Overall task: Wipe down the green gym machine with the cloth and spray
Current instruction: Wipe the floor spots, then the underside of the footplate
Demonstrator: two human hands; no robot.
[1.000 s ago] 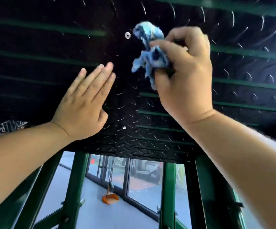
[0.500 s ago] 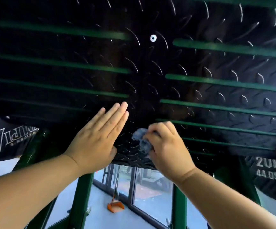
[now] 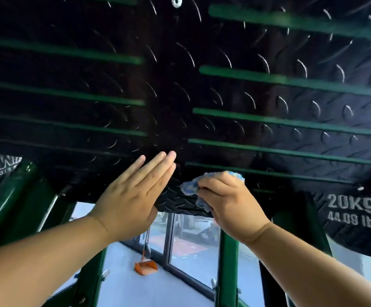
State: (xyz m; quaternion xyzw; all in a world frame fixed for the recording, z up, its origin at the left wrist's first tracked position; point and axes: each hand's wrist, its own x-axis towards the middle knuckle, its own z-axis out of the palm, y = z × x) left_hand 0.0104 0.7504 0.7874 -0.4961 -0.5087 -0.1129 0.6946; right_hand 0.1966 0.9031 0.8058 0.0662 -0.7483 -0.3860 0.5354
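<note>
The right hand (image 3: 231, 207) has its fingers (image 3: 211, 182) clenched around the blue cloth (image 3: 190, 187), pressing it to the lower edge of the black tread plate (image 3: 202, 96); the left hand (image 3: 131, 196) lies flat and released against the plate. Firm overlapping strokes along the green ribs (image 3: 291, 80) should lift grime from the raised pattern. No spray shows. Below, green frame posts (image 3: 227, 262), a weight plate (image 3: 355, 213), windows and an orange dustpan (image 3: 145, 265) on the floor

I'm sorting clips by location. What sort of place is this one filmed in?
Most likely a gym. A black weight plate marked 20kg and 44.09 lbs hangs at right, green machine frame posts hold a black tread-patterned footplate, and glass doors behind suggest a commercial space.
</note>
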